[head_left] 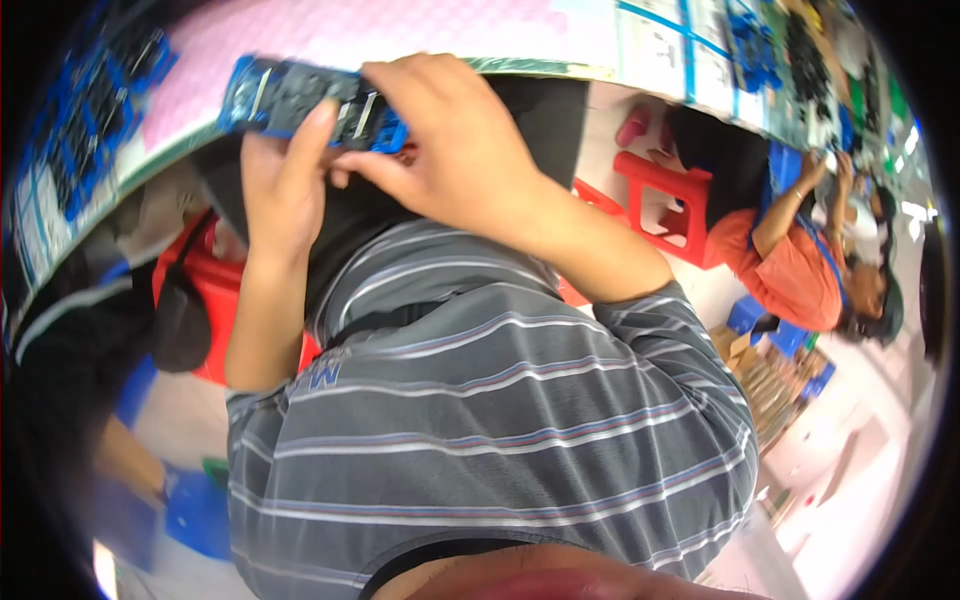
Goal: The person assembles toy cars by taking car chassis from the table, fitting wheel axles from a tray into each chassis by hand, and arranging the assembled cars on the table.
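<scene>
- Striped shirt [500,420]: six o'clock.
- Left hand [280,180], right hand [450,140]: both hold a blue-framed black part [290,95], eleven o'clock.
- Slackened fingers could drop it past the table [545,68].

A long, pale desk with a thin greenish edge [540,68] carries a pink, dimpled sheet [400,32]. Left of the pink sheet lie clustered blue-and-black pieces [95,115], blurred in detail. Right of the pink sheet are white rectangular panels crossed by blue strips [660,42]; farther right of it lie small blue pieces [755,50] and a heap of black pieces [805,62].
</scene>
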Demonstrator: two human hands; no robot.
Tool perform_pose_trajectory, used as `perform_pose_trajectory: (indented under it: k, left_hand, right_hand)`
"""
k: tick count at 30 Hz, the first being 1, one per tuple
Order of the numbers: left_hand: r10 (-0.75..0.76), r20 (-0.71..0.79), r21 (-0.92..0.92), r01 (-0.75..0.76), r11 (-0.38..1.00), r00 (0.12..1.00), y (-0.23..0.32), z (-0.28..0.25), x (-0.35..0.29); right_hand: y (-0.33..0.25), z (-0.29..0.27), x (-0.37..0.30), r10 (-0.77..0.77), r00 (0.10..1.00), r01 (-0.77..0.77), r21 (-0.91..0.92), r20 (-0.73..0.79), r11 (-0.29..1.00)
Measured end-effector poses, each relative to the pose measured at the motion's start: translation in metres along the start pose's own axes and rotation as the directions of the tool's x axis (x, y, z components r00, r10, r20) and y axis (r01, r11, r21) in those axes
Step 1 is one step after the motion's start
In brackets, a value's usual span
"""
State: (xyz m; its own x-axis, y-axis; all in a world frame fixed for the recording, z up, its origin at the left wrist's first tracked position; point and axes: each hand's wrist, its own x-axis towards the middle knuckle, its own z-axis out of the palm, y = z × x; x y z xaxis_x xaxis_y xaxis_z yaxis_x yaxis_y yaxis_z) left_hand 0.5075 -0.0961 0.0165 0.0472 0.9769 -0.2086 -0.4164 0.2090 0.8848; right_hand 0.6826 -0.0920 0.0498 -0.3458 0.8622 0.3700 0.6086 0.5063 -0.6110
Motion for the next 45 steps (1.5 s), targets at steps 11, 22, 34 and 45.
perform_pose_trajectory:
  k: [11, 22, 34, 45]
  left_hand:
    - [-0.072, 0.11, 0.091, 0.062, 0.994, 0.991, 0.004, 0.017, 0.012]
    - [-0.035, 0.311, 0.308, -0.065, 0.949, 0.95, -0.019, 0.038, 0.014]
    - [-0.159, 0.292, 0.134, 0.124, 0.983, 0.943, -0.004, 0.037, 0.013]
    - [-0.17, 0.384, 0.101, 0.142, 0.985, 0.908, -0.017, 0.08, 0.033]
  right_hand:
    - [0.018, -0.037, -0.002, 0.455, 0.886, -0.234, 0.934, 0.092, 0.268]
    - [-0.021, -0.054, 0.038, 0.266, 0.959, -0.265, -0.028, 0.093, 0.964]
    - [0.049, -0.077, -0.019, 0.422, 0.827, -0.298, 0.927, 0.37, -0.23]
    - [0.065, -0.078, -0.055, 0.568, 0.693, -0.637, 0.746, 0.445, 0.193]
